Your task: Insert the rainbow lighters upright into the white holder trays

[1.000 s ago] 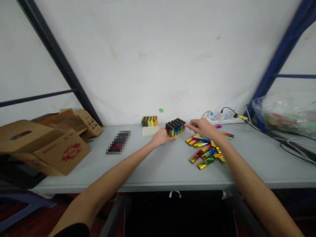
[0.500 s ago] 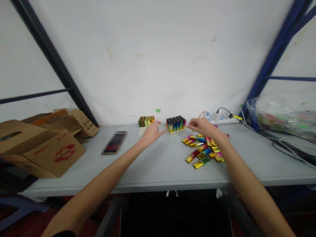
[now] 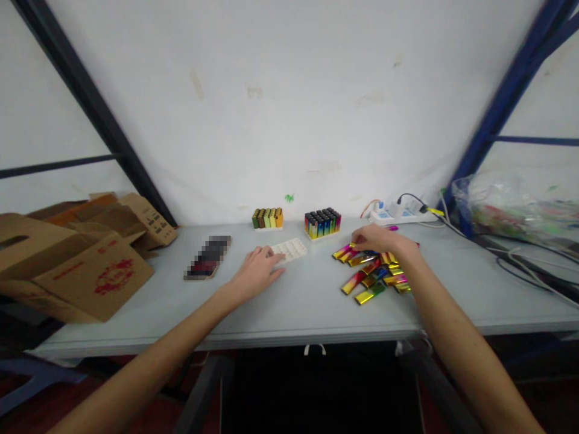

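Note:
A white tray with rows of small compartments [image 3: 292, 249] lies on the table. My left hand [image 3: 257, 272] rests its fingers on the tray's left end, thumb spread apart from them. To the right is a loose pile of shiny multicoloured lighters [image 3: 370, 294]. At the pile's far side my right hand [image 3: 375, 238] has its fingertips closed on one lighter, mostly hidden by the hand. Between and behind the hands stands a filled tray of black-topped rainbow lighters [image 3: 322, 224]. Left of that is a row of upright green, brown and yellow lighters [image 3: 268, 219].
A blurred-out dark flat object [image 3: 208, 258] lies left of my left hand. Open cardboard boxes [image 3: 94, 274] stand at the left end. At the back right are a white power strip [image 3: 402, 214], cables [image 3: 520, 259] and a clear plastic bag [image 3: 515, 205].
My left hand has come down, nearer and to the left, and the white tray has shifted right into plain view. My right hand has moved slightly right and down onto the lighter pile.

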Demonstrator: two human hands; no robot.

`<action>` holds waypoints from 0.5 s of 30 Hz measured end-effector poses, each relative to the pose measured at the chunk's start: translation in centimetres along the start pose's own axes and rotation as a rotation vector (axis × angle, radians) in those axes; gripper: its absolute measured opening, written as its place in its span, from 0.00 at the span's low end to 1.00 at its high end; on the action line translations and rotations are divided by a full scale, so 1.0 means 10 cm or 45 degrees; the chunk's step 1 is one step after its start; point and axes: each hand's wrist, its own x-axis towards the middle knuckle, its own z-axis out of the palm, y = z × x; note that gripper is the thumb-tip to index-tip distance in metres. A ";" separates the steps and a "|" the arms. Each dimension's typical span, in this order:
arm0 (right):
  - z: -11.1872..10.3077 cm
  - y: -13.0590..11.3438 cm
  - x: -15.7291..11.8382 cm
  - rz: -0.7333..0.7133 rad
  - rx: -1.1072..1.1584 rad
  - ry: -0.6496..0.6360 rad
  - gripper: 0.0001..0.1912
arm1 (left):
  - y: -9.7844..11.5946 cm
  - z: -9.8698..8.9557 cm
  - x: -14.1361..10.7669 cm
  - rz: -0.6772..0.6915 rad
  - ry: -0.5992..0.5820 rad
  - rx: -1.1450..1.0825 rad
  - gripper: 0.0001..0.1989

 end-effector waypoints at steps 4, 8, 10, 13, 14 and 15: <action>-0.05 -0.18 -0.04 -0.109 0.047 0.146 0.10 | 0.18 -0.03 0.12 0.107 0.012 -0.130 0.16; -0.02 -0.45 -0.06 -0.319 0.402 0.189 0.18 | 0.16 0.02 0.28 0.267 -0.102 -0.352 0.18; 0.05 -0.56 -0.04 -0.367 0.623 0.135 0.22 | 0.13 0.04 0.32 0.321 -0.110 -0.387 0.19; 0.18 -0.67 0.03 -0.307 0.742 0.160 0.26 | 0.06 0.08 0.34 0.310 -0.046 -0.461 0.25; 0.22 -0.69 0.05 -0.287 0.728 0.203 0.26 | 0.04 0.09 0.33 0.287 -0.030 -0.492 0.30; 0.25 -0.71 0.07 -0.278 0.704 0.247 0.26 | 0.02 0.09 0.32 0.261 -0.017 -0.514 0.34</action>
